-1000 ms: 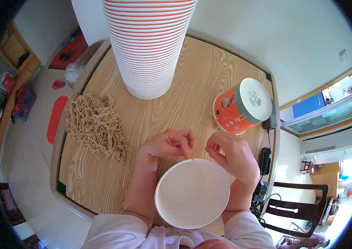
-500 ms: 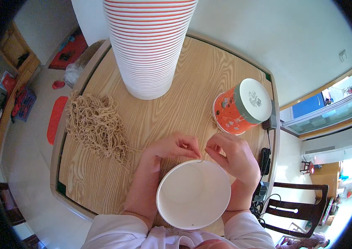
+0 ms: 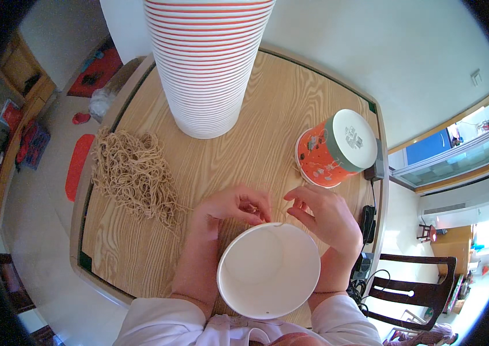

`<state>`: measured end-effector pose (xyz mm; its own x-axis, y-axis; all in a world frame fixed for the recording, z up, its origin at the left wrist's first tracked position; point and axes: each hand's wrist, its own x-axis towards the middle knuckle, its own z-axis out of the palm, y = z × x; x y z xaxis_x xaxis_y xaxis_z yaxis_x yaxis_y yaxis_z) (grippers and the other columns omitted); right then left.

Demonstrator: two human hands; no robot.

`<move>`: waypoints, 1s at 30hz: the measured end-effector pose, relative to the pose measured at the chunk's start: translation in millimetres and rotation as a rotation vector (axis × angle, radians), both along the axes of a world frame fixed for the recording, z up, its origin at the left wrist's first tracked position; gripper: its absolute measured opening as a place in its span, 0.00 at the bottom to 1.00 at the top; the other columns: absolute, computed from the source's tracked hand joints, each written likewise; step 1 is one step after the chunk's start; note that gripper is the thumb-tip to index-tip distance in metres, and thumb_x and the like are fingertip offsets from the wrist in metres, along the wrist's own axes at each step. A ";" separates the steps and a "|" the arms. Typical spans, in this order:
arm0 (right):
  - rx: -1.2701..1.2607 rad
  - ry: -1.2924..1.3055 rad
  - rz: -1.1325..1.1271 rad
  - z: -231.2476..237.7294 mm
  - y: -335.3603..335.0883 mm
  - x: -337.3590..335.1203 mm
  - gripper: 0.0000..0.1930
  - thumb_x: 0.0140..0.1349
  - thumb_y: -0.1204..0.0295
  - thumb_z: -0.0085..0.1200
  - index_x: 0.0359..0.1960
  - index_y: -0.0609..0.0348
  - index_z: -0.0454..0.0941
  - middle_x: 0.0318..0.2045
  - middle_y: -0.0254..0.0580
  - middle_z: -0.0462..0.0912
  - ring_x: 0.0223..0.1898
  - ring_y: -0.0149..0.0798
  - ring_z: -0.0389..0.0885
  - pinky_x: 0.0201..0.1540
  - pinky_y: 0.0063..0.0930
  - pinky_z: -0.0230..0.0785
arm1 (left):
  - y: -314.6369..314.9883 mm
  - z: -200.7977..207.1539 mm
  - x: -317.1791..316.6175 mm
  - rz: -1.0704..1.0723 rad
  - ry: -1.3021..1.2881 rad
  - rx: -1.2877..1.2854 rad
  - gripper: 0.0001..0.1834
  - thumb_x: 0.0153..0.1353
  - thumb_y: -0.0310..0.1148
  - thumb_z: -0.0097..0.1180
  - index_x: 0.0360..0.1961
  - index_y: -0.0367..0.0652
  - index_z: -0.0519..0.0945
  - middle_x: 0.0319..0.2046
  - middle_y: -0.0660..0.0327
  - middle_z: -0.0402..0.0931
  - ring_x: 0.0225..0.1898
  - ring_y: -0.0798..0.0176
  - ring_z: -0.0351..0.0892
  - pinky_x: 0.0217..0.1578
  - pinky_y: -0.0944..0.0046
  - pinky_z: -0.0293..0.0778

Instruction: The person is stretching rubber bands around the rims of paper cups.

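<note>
A white paper tub (image 3: 270,271) stands close to my body, its mouth facing up and its inside bare. At its far rim a short bit of thin cord shows, and a small hole is in the near side. My left hand (image 3: 237,205) is at the left of that far rim, thumb and fingertips drawn together; whatever they pinch is too small to make out. To the right of the rim, my right hand (image 3: 326,218) has bent fingers with thumb and forefinger apart, nothing visible between them. A loose heap of tan cord (image 3: 135,173) lies left of my left forearm.
A tall stack of white tubs with red-lined rims (image 3: 207,75) rises at the far side of the wooden table (image 3: 273,127). An orange and green tub (image 3: 328,151) stands upside down at the right. Black adapters and cables (image 3: 366,222) line the right edge, near a dark chair (image 3: 411,291).
My hands have moved apart at the far rim. The left shifted slightly left, and the right thumb and forefinger have parted. The tub has stayed in place.
</note>
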<state>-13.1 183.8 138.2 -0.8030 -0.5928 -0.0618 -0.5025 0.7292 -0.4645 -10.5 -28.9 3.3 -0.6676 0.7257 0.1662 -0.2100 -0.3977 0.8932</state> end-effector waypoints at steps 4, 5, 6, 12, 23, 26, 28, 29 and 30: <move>0.022 -0.006 -0.015 -0.6 0.5 0.9 0.10 0.55 0.72 0.60 0.39 0.56 0.79 0.30 0.43 0.82 0.31 0.41 0.83 0.34 0.34 0.73 | 2.7 1.7 -4.1 -0.069 0.126 -0.108 0.05 0.53 0.27 0.64 0.31 0.40 0.81 0.33 0.65 0.75 0.36 0.70 0.74 0.37 0.70 0.69; 0.032 -0.013 -0.021 -0.8 1.4 1.0 0.10 0.55 0.72 0.60 0.39 0.56 0.79 0.30 0.43 0.82 0.32 0.41 0.83 0.34 0.34 0.73 | 5.5 -0.2 -3.1 -0.044 0.034 -0.075 0.04 0.53 0.26 0.64 0.30 0.39 0.81 0.33 0.65 0.75 0.37 0.70 0.74 0.37 0.70 0.69; 0.031 -0.015 -0.021 -1.9 1.3 0.4 0.10 0.55 0.72 0.60 0.39 0.56 0.79 0.30 0.43 0.82 0.32 0.41 0.83 0.34 0.34 0.73 | 6.4 -1.4 -2.3 -0.015 -0.062 -0.044 0.04 0.53 0.25 0.63 0.29 0.39 0.80 0.33 0.64 0.75 0.37 0.70 0.74 0.38 0.70 0.69; -0.006 -0.106 0.048 -5.7 -2.2 -3.2 0.12 0.56 0.64 0.58 0.40 0.55 0.78 0.35 0.42 0.81 0.37 0.49 0.80 0.39 0.41 0.74 | 10.2 -2.8 -5.5 0.328 -0.016 0.045 0.07 0.50 0.20 0.65 0.31 0.40 0.82 0.34 0.65 0.74 0.39 0.70 0.73 0.40 0.71 0.67; 0.005 -0.094 0.047 -18.9 -20.4 -4.2 0.10 0.54 0.71 0.61 0.36 0.59 0.79 0.28 0.45 0.80 0.31 0.44 0.80 0.33 0.35 0.71 | 14.6 -2.3 -6.0 0.347 -0.018 0.120 0.08 0.48 0.20 0.67 0.29 0.42 0.83 0.33 0.66 0.70 0.37 0.71 0.70 0.38 0.72 0.65; -0.071 -0.129 0.023 -16.0 -19.4 -3.6 0.07 0.54 0.73 0.60 0.34 0.60 0.79 0.27 0.44 0.80 0.29 0.43 0.80 0.32 0.33 0.71 | 11.8 -5.2 -5.6 0.350 -0.014 0.117 0.08 0.47 0.20 0.67 0.29 0.42 0.83 0.34 0.66 0.70 0.37 0.71 0.70 0.38 0.72 0.66; -0.066 -0.127 0.016 -15.4 -12.6 -5.1 0.06 0.55 0.74 0.59 0.33 0.61 0.79 0.26 0.44 0.80 0.29 0.42 0.80 0.32 0.32 0.71 | 11.6 -6.5 -7.1 0.342 -0.005 0.118 0.08 0.47 0.20 0.67 0.29 0.42 0.82 0.34 0.66 0.70 0.37 0.71 0.70 0.38 0.72 0.66; -0.063 -0.126 0.008 -14.8 -9.2 -5.9 0.05 0.55 0.76 0.59 0.33 0.61 0.79 0.26 0.44 0.80 0.28 0.42 0.80 0.32 0.31 0.71 | 11.5 -5.8 -7.4 0.337 0.016 0.114 0.08 0.47 0.20 0.66 0.28 0.41 0.82 0.34 0.66 0.70 0.37 0.71 0.70 0.38 0.72 0.66; -0.063 -0.127 0.009 -12.2 -7.8 -5.9 0.05 0.55 0.76 0.59 0.33 0.61 0.79 0.26 0.44 0.80 0.28 0.42 0.80 0.32 0.31 0.71 | 10.6 -5.6 -7.3 0.333 0.034 0.109 0.07 0.47 0.20 0.66 0.28 0.41 0.81 0.34 0.66 0.70 0.37 0.71 0.70 0.38 0.73 0.66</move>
